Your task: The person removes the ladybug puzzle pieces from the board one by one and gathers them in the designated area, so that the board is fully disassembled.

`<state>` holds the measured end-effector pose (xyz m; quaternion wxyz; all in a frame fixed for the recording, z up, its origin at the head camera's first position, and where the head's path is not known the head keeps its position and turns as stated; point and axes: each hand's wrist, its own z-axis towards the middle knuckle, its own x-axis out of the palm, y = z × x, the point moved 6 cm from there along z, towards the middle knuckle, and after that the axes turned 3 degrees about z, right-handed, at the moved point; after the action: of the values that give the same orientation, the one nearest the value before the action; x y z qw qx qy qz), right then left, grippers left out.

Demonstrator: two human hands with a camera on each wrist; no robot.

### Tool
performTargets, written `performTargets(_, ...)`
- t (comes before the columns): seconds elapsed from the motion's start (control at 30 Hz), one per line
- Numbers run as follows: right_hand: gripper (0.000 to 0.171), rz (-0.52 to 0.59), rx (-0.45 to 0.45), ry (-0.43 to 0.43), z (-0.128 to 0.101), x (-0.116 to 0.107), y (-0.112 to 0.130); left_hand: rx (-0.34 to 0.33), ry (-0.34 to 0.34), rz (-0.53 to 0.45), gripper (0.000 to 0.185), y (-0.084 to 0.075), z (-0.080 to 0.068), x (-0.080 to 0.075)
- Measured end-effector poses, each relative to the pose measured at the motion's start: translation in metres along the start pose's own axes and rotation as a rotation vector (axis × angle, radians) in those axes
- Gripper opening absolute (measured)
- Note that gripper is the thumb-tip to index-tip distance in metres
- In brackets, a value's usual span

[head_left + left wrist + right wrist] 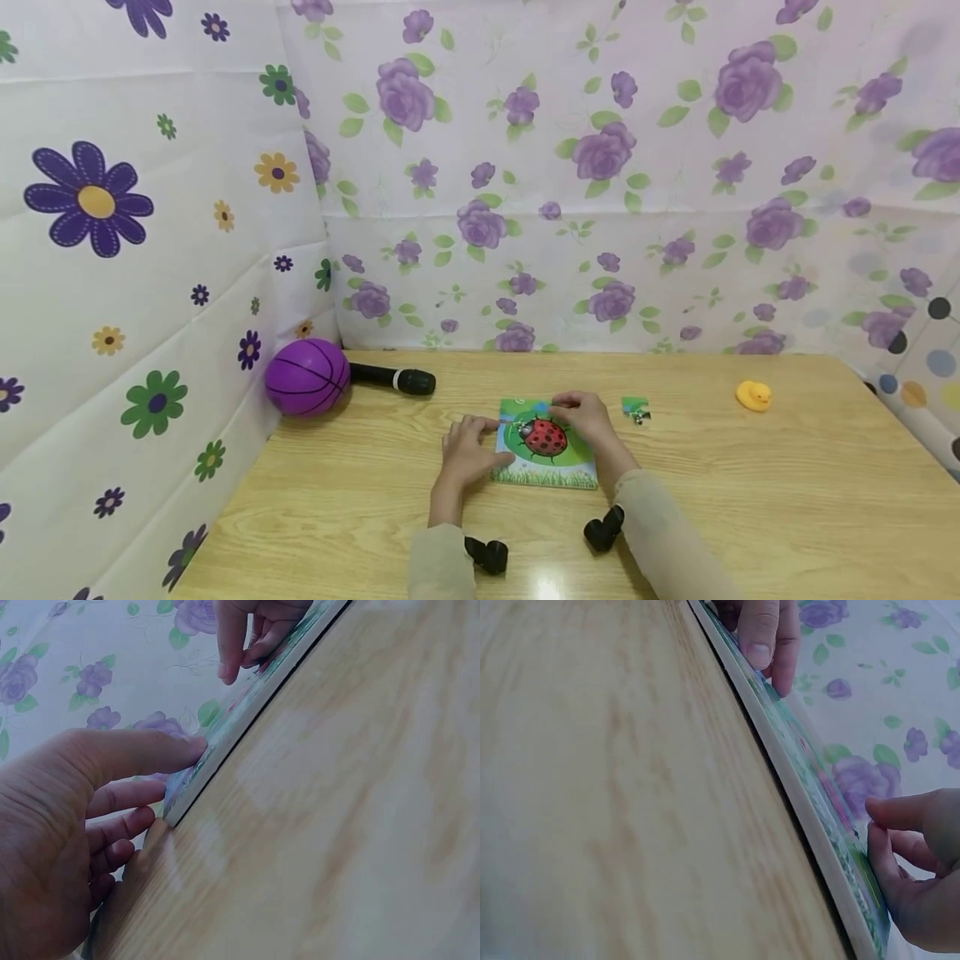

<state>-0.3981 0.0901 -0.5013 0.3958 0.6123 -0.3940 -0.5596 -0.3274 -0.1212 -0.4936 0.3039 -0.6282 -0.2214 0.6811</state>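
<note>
While the ladybird puzzle board point(546, 446) lies flat at table point(750, 500) centre, the left hand point(467, 451) presses relaxed fingers on its nine o'clock edge. The right hand point(581, 414) rests curled fingertips near its one o'clock corner; a loose piece point(636, 408) lies at three o'clock.

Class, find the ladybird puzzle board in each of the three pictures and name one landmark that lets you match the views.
Head view: the ladybird puzzle board lies flat at table centre, between both hands.
Left wrist view: its edge runs diagonally from the left hand's thumb to the upper right.
Right wrist view: its edge runs diagonally from the top to the lower right.
Shared landmark: the wooden table.
</note>
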Motion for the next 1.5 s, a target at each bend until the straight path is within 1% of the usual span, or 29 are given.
performTargets(0.1, 0.023, -0.039, -0.008, -0.011, -0.001, -0.002, 0.001, 0.006, 0.003, 0.016, 0.054, 0.0, 0.001, 0.0)
performTargets(0.3, 0.018, -0.108, -0.056, -0.008, 0.001, -0.002, 0.007, 0.006, 0.003, 0.018, 0.054, -0.002, 0.003, -0.002)
performTargets(0.5, 0.013, -0.256, -0.116, 0.01, 0.0, 0.001, 0.019, 0.002, 0.002, 0.004, 0.054, -0.001, 0.0, -0.001)
performTargets(0.6, 0.012, -0.299, -0.123, 0.007, -0.002, 0.0, 0.023, 0.01, -0.001, -0.005, 0.054, -0.002, -0.001, -0.002)
performTargets(0.73, 0.013, -0.294, -0.097, 0.005, -0.002, -0.003, 0.02, 0.018, -0.003, -0.008, 0.053, -0.003, -0.001, -0.001)
performTargets(0.8, 0.013, -0.29, -0.101, 0.011, -0.001, -0.003, 0.019, 0.016, -0.002, -0.006, 0.053, -0.002, -0.001, -0.001)
performTargets(1.0, 0.018, -0.269, -0.104, 0.061, 0.001, -0.004, 0.016, 0.006, -0.001, -0.004, 0.054, -0.001, 0.001, -0.002)
performTargets(1.17, 0.02, -0.298, -0.105, 0.103, 0.005, -0.001, 0.017, 0.001, -0.007, -0.006, 0.053, -0.001, 0.0, -0.005)
performTargets(1.3, 0.02, -0.304, -0.085, 0.144, 0.006, 0.002, 0.015, 0.001, 0.0, -0.005, 0.053, -0.001, 0.0, -0.004)
performTargets(1.5, 0.02, -0.263, -0.054, 0.175, 0.003, 0.001, 0.014, 0.006, 0.007, -0.022, 0.054, -0.002, -0.002, -0.003)
